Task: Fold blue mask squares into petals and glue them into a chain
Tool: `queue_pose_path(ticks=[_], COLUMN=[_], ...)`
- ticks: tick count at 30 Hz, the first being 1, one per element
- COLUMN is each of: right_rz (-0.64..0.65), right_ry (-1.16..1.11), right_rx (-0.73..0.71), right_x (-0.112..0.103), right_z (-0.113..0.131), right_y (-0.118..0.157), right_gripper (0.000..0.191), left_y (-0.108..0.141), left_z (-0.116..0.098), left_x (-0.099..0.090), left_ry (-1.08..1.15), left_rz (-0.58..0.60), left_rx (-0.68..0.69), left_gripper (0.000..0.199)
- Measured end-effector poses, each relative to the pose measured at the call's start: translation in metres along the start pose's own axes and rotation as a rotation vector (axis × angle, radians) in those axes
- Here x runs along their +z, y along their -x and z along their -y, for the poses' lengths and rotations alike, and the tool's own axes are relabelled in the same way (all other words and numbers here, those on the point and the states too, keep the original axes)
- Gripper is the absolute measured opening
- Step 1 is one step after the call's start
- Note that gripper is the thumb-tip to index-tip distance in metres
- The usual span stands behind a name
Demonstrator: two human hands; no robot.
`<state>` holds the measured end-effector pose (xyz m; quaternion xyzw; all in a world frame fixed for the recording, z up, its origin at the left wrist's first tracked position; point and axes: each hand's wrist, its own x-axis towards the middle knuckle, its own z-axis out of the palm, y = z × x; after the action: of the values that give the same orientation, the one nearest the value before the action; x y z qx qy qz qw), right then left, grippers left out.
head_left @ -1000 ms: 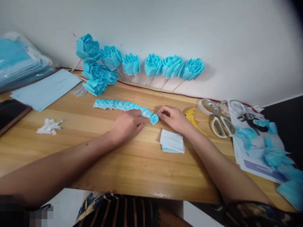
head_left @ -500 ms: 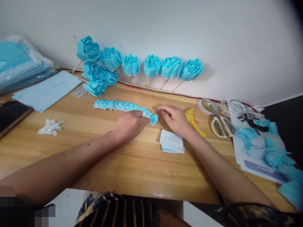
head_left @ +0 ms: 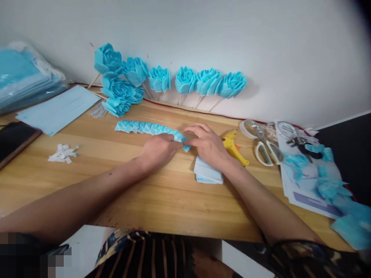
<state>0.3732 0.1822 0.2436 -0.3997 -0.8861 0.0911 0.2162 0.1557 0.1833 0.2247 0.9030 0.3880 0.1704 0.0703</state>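
Observation:
A row of overlapping folded blue fabric pieces lies across the middle of the table. My left hand is closed, its fingertips on the folded piece at the row's right end. My right hand comes over that same end from the right, fingers apart; its lowest fingertip touches the piece and meets the left fingertips. Whether it also grips the fabric is hard to see. Under my right wrist sits a small stack of cut blue-and-white fabric pieces, partly covered.
Blue fabric flowers on sticks lean against the wall. To the right are a yellow glue gun, scissors and printed sheets. White scraps, a phone, a blue fabric sheet and a plastic bag are left.
My right hand has moved left from beside the row onto its end piece, meeting my left fingertips. The left hand has stayed at the row's end. The view has shifted slightly.

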Motion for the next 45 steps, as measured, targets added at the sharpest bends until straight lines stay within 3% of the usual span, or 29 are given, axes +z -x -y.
queue_pose_path(ticks=[5, 8, 11, 15, 20, 22, 24, 28, 33, 37, 40, 43, 45], right_rz=[-0.147, -0.026, 0.131, 0.245, 0.331, 0.317, 0.304, 0.262, 0.091, 0.008, 0.001, 0.014, 0.016], right_ry=[-0.19, -0.167, -0.118, -0.075, -0.07, -0.075, -0.089, -0.172, -0.348, -0.439, -0.497, -0.511, -0.505], right_rx=[0.216, 0.301, 0.285, 0.328, 0.48, 0.49, 0.48, 0.448, 0.432, 0.423, 0.386, 0.334, 0.297], right_x=[-0.019, -0.025, -0.023, -0.018, -0.011, -0.009, -0.008, -0.005, -0.003, -0.007, -0.014, -0.02, -0.022], right_z=[-0.001, 0.001, 0.001, -0.001, 0.001, 0.005, 0.008, 0.012, 0.018, 0.027, 0.037, 0.048, 0.054], right_y=[0.0, 0.0, -0.005, -0.02, -0.04, -0.041, -0.039, -0.031, -0.026, -0.024, -0.025, -0.026, -0.028], right_gripper=[0.039, 0.036, 0.038, 0.029, 0.009, 0.006, 0.005, 0.01, 0.014, 0.024, 0.031, 0.032, 0.032], left_y=[0.002, 0.003, 0.002, -0.001, -0.004, -0.006, -0.007, -0.006, -0.003, -0.001, -0.001, -0.001, -0.001], left_z=[0.008, 0.016, 0.021, 0.026, 0.048, 0.061, 0.071, 0.076, 0.067, 0.053, 0.04, 0.028, 0.023], left_x=[0.0, -0.002, -0.005, -0.011, -0.027, -0.031, -0.029, -0.019, -0.023, -0.037, -0.044, -0.044, -0.041], left_ry=[0.194, 0.463, 0.6, 0.558, 0.378, 0.253, 0.138, 0.007, 0.059, 0.186, 0.294, 0.485, 0.543], left_rz=[-0.061, -0.179, -0.302, -0.368, -0.436, -0.403, -0.291, -0.123, -0.148, -0.27, -0.342, -0.215, -0.113], left_rx=[0.013, -0.05, -0.156, -0.264, -0.2, -0.172, -0.159, -0.131, -0.185, -0.314, -0.178, 0.041, 0.095], left_gripper=[0.033, 0.035, 0.036, 0.037, 0.038, 0.038, 0.037, 0.038, 0.038, 0.042, 0.041, 0.04, 0.037])
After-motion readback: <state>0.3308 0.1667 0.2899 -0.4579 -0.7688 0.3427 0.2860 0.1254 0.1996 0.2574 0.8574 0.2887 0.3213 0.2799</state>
